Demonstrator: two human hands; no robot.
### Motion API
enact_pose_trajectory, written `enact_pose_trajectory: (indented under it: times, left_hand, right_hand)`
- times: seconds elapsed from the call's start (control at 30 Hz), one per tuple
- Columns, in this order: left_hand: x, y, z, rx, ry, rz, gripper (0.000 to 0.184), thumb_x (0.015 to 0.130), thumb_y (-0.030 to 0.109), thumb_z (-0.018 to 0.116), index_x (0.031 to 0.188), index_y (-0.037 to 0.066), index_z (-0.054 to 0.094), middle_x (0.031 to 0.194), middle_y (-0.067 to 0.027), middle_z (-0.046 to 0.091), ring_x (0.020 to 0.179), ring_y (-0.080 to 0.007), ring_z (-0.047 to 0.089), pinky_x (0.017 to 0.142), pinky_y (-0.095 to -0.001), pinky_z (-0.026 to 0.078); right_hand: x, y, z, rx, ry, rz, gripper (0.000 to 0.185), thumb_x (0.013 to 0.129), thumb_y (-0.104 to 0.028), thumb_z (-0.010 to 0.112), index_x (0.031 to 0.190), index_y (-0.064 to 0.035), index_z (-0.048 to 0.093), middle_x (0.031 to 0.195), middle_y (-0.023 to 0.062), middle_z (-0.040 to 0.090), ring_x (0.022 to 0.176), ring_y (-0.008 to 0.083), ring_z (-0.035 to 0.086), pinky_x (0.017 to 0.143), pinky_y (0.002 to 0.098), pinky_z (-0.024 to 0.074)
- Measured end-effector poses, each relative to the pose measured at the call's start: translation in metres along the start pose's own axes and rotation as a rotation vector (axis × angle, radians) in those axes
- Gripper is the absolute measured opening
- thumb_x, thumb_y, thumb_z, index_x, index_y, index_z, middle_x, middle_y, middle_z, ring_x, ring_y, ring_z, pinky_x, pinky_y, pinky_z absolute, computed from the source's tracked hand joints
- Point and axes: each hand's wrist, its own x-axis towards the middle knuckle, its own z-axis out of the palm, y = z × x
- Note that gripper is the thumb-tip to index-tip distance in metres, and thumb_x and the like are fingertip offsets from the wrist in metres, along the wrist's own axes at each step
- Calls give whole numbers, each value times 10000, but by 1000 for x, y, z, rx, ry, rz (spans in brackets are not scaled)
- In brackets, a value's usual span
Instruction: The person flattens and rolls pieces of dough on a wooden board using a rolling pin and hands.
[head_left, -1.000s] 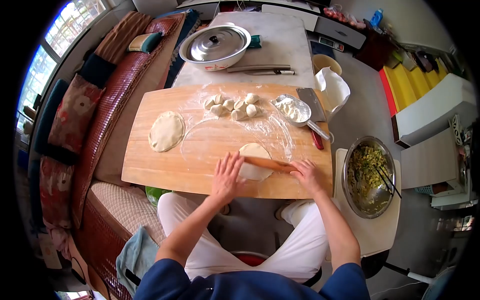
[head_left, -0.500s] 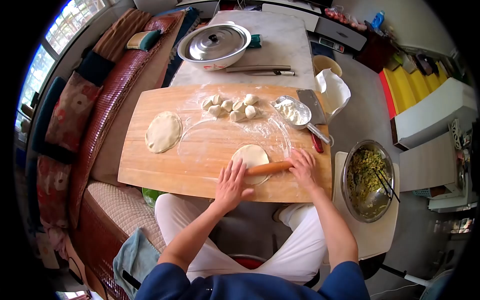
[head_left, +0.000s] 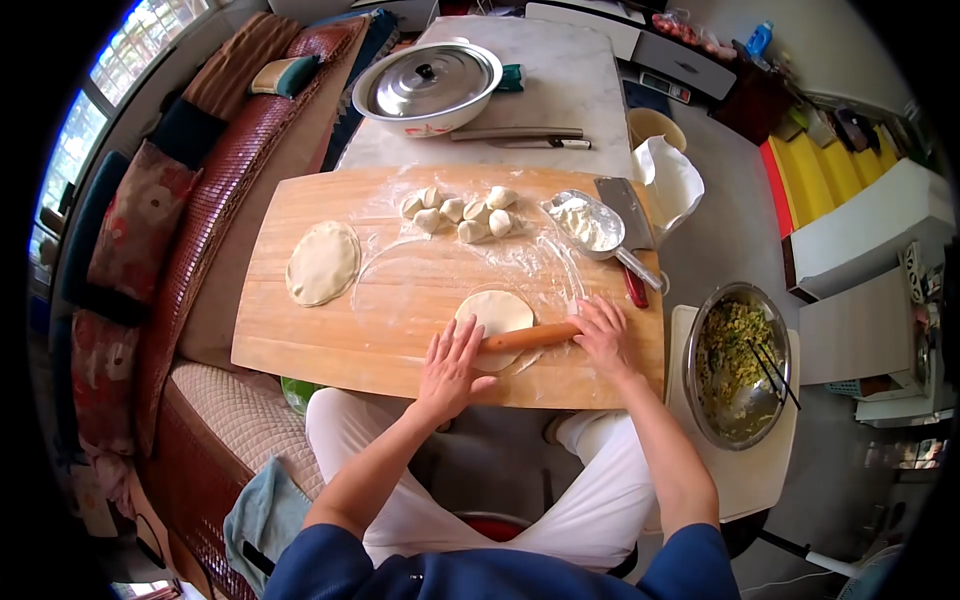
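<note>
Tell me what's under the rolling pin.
Under the rolling pin, a flat dough round shows on both sides, resting on the wooden board. The strip directly beneath is covered.

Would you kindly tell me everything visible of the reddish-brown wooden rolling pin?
The reddish-brown, wooden-looking rolling pin is a plain rod with no separate handles in view. It lies across the nearer half of a pale, round, flat dough sheet on the light-brown wooden board, slanting, its right end farther from the person. The left hand and right hand rest at its ends, hiding them.
</note>
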Motion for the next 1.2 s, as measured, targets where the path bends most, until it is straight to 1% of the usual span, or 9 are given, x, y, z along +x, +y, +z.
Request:
enact_pose_trajectory:
  times: [0.23, 0.47, 0.53, 0.67, 0.7, 0.8, 0.93, 1.13, 1.2]
  left_hand:
    - [100, -62, 3, -59, 207, -229, 806, 927, 538, 589, 1537, 79, 333, 1633, -125, 258, 1485, -405, 238, 1196, -523, 230]
    - [19, -20, -3, -52, 23, 4, 840, 903, 509, 638, 1558, 109, 296, 1640, -117, 239, 1494, -421, 208, 1182, -578, 232]
    - [33, -28, -1, -21, 37, -48, 836, 905, 523, 626, 1557, 115, 299, 1641, -114, 237, 1498, -415, 202, 1189, -574, 220]
    - [104, -47, -7, 7, 174, -184, 801, 917, 482, 627, 1554, 120, 304, 1641, -113, 234, 1502, -408, 197, 1200, -557, 208]
    - [116, -48, -7, 18, 225, -236, 787, 922, 465, 627, 1552, 118, 308, 1639, -113, 239, 1500, -407, 202, 1200, -549, 213]
    - [136, -33, -5, -24, 366, -337, 748, 937, 426, 623, 1543, 112, 318, 1632, -114, 255, 1496, -395, 215, 1198, -525, 228]
    - [111, 12, 30, -1, 340, -376, 783, 928, 492, 601, 1548, 102, 322, 1624, -96, 284, 1503, -332, 236, 1218, -507, 193]
    - [67, -2, 12, 71, -64, 242, 787, 894, 483, 624, 1563, 197, 324, 1648, -59, 245, 1526, -337, 180, 1222, -520, 183]
    - [60, -25, -8, 94, -188, 356, 801, 878, 464, 652, 1565, 217, 322, 1650, -51, 244, 1529, -343, 167, 1222, -527, 183]
  right_hand:
    - [77, 1, 17, -45, -49, 112, 328, 938, -283, 643, 1264, -256, 663, 1422, 14, 552, 1396, 259, 413, 1182, 500, 258]
    - [20, -2, 10, -101, -33, 46, 490, 864, -268, 725, 1331, -215, 588, 1438, 7, 518, 1390, 262, 412, 1183, 499, 260]
    - [28, -17, 2, -123, -2, 37, 516, 851, -273, 735, 1336, -187, 579, 1427, 21, 518, 1377, 267, 419, 1185, 495, 254]
    - [84, -9, 13, -109, -53, 107, 577, 816, -283, 769, 1337, -166, 549, 1256, 23, 562, 1236, 246, 490, 1073, 478, 343]
    - [90, -6, 18, -180, 14, 35, 588, 806, -285, 780, 1329, -156, 544, 1159, 39, 591, 1142, 251, 550, 974, 444, 413]
    - [89, -6, 15, -49, -176, 209, 547, 860, -236, 733, 1351, -103, 533, 1195, 101, 612, 1114, 334, 574, 948, 444, 452]
    - [42, -6, 27, 214, 135, 356, 456, 900, -214, 692, 1306, -46, 567, 1171, 159, 657, 1075, 357, 631, 899, 436, 504]
    - [-5, -9, 22, 394, 311, 479, 432, 950, -207, 636, 1320, 0, 553, 1210, 218, 640, 1111, 397, 612, 949, 434, 494]
    - [-8, -7, 23, 277, 341, 364, 417, 945, -212, 641, 1298, -5, 561, 1204, 211, 641, 1101, 397, 612, 928, 441, 501]
